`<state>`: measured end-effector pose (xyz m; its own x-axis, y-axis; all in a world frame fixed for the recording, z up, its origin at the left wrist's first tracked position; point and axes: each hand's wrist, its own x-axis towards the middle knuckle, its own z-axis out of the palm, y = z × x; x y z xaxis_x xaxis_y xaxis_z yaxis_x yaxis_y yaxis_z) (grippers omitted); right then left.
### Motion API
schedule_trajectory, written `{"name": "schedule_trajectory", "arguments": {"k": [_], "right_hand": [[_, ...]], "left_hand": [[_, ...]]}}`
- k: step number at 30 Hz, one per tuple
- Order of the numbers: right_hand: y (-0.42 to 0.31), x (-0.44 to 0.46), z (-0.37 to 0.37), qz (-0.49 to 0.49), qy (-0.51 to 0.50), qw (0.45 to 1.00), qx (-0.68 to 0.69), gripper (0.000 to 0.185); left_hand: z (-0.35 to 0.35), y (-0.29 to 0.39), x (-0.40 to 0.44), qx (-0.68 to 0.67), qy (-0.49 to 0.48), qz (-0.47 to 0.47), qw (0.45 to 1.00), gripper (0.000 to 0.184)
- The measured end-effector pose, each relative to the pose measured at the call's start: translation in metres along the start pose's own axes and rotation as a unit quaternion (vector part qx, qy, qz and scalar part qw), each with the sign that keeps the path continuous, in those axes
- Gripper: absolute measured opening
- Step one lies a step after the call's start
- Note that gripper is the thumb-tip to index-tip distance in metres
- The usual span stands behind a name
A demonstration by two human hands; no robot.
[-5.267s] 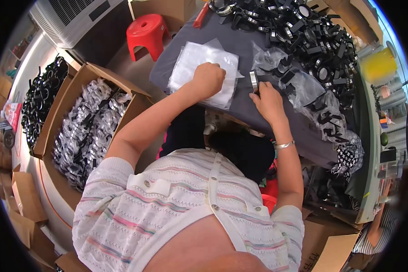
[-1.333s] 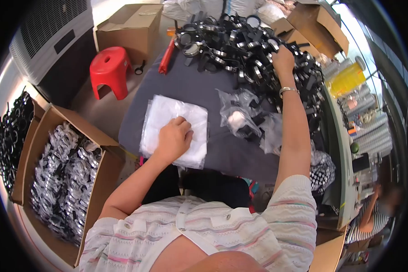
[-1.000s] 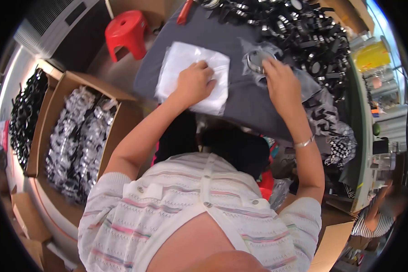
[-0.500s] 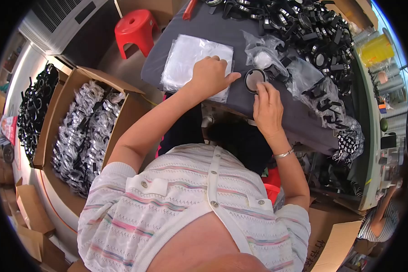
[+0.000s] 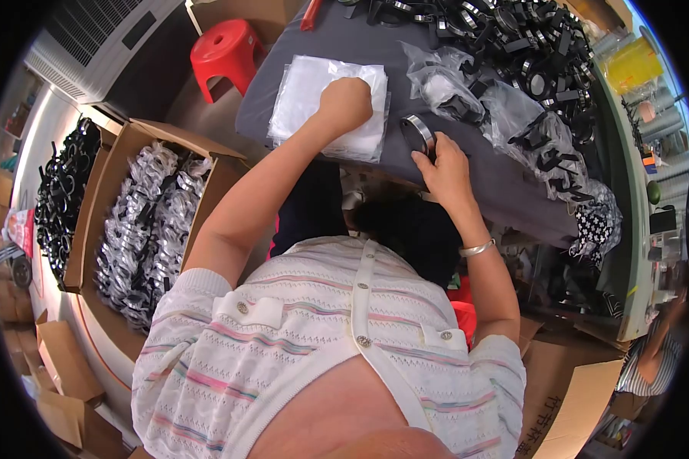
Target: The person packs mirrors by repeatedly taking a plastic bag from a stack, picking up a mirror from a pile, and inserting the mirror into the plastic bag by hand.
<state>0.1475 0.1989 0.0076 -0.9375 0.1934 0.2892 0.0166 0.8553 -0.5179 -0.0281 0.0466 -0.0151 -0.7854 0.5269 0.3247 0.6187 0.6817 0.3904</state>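
Note:
My left hand (image 5: 346,105) is curled over a stack of clear plastic bags (image 5: 298,84) near the table's front edge. Its fingers are closed, and their tips and anything between them are hidden. To the right, my right hand (image 5: 448,170) grips the edge of a round black lid with a silver band (image 5: 416,136), tilted up on its side just above the grey tabletop (image 5: 394,92). Beyond my right hand lie crumpled clear bags (image 5: 444,80) with black parts inside. A large heap of similar black and silver lids (image 5: 505,30) covers the far right of the table.
On the left, a cardboard box (image 5: 222,183) holds bagged lids (image 5: 149,229), beside a pile of loose black pieces (image 5: 65,199). A red stool (image 5: 223,53) stands past the table's left corner. Another person (image 5: 651,363) is at the far right.
My right hand has tilted the lid from facing up onto its edge and shifted slightly left. My left hand's thumb, stretched out before, is now tucked in as the hand curls over the bags.

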Motion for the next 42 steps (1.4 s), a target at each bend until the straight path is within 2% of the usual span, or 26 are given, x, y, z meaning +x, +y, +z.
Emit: {"name": "schedule_trajectory", "arguments": {"k": [7,10,11,14,17,19,21,26,29,32,33,36,37,38,39,42], "right_hand": [[-0.003,0.01,-0.022,-0.027,-0.103,0.994,0.004,0.022],[0.005,0.025,-0.015,0.034,-0.086,0.989,0.114,0.021],[0.005,0.033,-0.012,-0.024,-0.047,0.985,0.166,0.021],[-0.017,0.059,-0.011,0.048,-0.095,0.948,0.299,0.019],[-0.027,0.081,0.001,0.123,-0.19,0.916,0.33,0.013],[-0.023,0.094,0.013,0.158,-0.262,0.898,0.317,0.011],[-0.026,0.097,0.012,0.169,-0.26,0.902,0.3,0.012],[-0.019,0.095,0.017,0.159,-0.258,0.902,0.307,0.012],[-0.015,0.093,0.019,0.145,-0.177,0.921,0.315,0.014],[-0.028,0.093,0.006,0.051,-0.052,0.882,0.466,0.018],[-0.034,0.095,0.0,0.058,-0.069,0.832,0.547,0.019],[-0.059,0.096,-0.002,0.055,-0.159,0.772,0.613,0.02],[-0.052,0.104,0.007,0.078,-0.205,0.783,0.582,0.02],[-0.047,0.103,0.012,0.088,-0.222,0.752,0.614,0.019],[-0.049,0.102,0.016,0.09,-0.205,0.744,0.629,0.019],[-0.048,0.1,0.019,0.107,-0.173,0.722,0.661,0.017]], "left_hand": [[-0.014,-0.011,-0.002,-0.247,-0.041,-0.061,0.966,0.015],[-0.019,-0.013,-0.003,-0.324,-0.074,-0.086,0.939,0.014],[-0.02,-0.014,-0.003,-0.346,-0.087,-0.094,0.929,0.014],[-0.023,-0.017,-0.004,-0.428,-0.117,-0.111,0.889,0.01],[-0.023,-0.022,-0.004,-0.49,-0.116,-0.125,0.855,0.007],[-0.023,-0.025,-0.006,-0.506,-0.105,-0.131,0.846,0.008],[-0.025,-0.024,-0.01,-0.518,-0.089,-0.151,0.837,0.01],[-0.035,-0.022,-0.015,-0.475,-0.037,-0.149,0.867,0.006],[-0.035,-0.025,-0.017,-0.49,-0.027,-0.136,0.86,0.003],[-0.039,-0.024,-0.018,-0.49,-0.02,-0.111,0.865,0.003],[-0.039,-0.023,-0.018,-0.482,-0.017,-0.098,0.87,0.003],[-0.034,-0.021,-0.015,-0.467,0.017,-0.037,0.883,0.008],[-0.036,-0.021,-0.016,-0.474,0.028,-0.029,0.88,0.011],[-0.038,-0.018,-0.017,-0.481,0.042,-0.02,0.876,0.014],[-0.041,-0.011,-0.018,-0.557,0.05,-0.059,0.827,0.01],[-0.04,-0.026,-0.018,-0.626,0.018,-0.109,0.772,0.006]]}}
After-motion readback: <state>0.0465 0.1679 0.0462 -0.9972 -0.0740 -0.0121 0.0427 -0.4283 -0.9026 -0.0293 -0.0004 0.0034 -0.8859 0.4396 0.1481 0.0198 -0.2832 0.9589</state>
